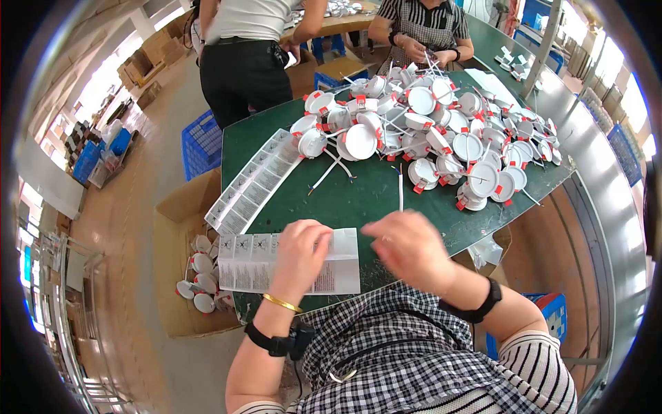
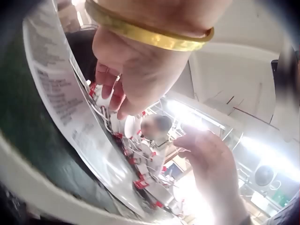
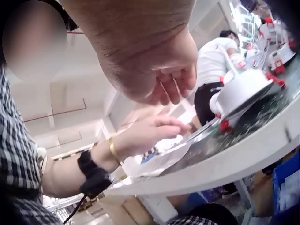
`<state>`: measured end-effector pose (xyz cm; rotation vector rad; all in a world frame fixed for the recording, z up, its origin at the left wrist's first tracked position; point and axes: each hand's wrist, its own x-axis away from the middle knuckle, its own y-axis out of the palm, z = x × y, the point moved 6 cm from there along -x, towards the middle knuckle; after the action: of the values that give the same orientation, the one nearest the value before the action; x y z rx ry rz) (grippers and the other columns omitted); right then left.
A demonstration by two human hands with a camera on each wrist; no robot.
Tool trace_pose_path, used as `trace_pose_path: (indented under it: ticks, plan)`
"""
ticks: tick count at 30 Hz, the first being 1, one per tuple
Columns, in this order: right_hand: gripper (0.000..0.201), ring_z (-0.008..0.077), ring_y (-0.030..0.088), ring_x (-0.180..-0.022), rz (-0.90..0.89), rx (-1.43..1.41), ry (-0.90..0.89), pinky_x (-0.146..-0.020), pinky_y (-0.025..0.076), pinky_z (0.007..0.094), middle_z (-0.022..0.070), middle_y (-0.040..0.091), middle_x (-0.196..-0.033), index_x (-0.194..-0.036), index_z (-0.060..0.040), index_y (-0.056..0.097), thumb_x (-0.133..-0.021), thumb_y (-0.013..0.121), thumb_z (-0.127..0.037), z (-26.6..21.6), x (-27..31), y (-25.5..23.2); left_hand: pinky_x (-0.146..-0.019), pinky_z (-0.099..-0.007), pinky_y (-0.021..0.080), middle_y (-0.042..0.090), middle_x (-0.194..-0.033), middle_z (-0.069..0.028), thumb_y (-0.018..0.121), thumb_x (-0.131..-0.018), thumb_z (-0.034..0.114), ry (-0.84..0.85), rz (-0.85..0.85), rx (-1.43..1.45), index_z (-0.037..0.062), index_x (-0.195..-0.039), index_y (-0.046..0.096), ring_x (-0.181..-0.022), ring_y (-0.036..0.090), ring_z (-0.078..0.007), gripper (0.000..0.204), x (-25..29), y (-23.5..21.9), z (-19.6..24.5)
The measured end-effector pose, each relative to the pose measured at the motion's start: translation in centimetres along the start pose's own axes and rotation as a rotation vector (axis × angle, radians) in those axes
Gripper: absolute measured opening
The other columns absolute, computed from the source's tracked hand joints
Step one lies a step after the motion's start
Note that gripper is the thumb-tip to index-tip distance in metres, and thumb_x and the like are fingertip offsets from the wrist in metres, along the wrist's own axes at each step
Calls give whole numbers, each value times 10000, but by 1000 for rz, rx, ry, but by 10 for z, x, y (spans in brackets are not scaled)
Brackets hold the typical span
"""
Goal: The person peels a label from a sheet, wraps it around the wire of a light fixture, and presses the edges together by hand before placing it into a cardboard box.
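Note:
My left hand (image 1: 301, 252) is over a printed label sheet (image 1: 248, 265) at the front of the green table, its fingers loosely bent and nothing visible in them. Blurred by motion, my right hand (image 1: 410, 248) is just past the sheet's right end. Its bent fingers (image 3: 171, 89) show no object in the right wrist view. A white cable (image 1: 400, 190) with a dark tip extends beyond the right hand; its lower end is hidden. White round downlights (image 1: 360, 141) with red clips lie heaped farther back.
A second label strip (image 1: 255, 183) lies along the table's left edge. Below it, a cardboard box (image 1: 172, 276) contains several downlights. Across the green table (image 1: 296, 203) a person (image 1: 427, 34) handles something small; another person (image 1: 245, 69) stands at the left, near a blue crate (image 1: 202, 146).

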<state>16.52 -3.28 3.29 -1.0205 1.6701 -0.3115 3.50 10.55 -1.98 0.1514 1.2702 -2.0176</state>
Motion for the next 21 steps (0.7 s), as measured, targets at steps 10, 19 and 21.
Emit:
trace_pose_path:
  ticks: [10,19,21]
  plan:
    - [747,334,487,-1207,-501,310,48,-980,411,390,244,502,-1254,-1203,107,487,-724,709,-421,-14,22,99,-950,-439,378,631,-852,-42,633,-785,99,97,-48,-236,91,-865,670,-887,593,-225,88,1,1,-16]
    - [776,325,448,-1255,-581,356,29,-1045,341,418,220,461,-1326,-1259,87,452,-764,666,-471,-10,25,105,-967,-446,370,616,-833,-29,670,-728,114,79,-59,-252,110,-762,618,-886,586,-226,63,2,0,-15]
    - [777,322,445,-1256,-578,359,30,-1044,340,424,222,450,-1337,-1258,92,448,-775,650,-481,-9,27,106,-985,-453,363,603,-860,-31,671,-713,89,108,-54,-249,105,-775,599,-920,580,-234,96,6,-10,-5]
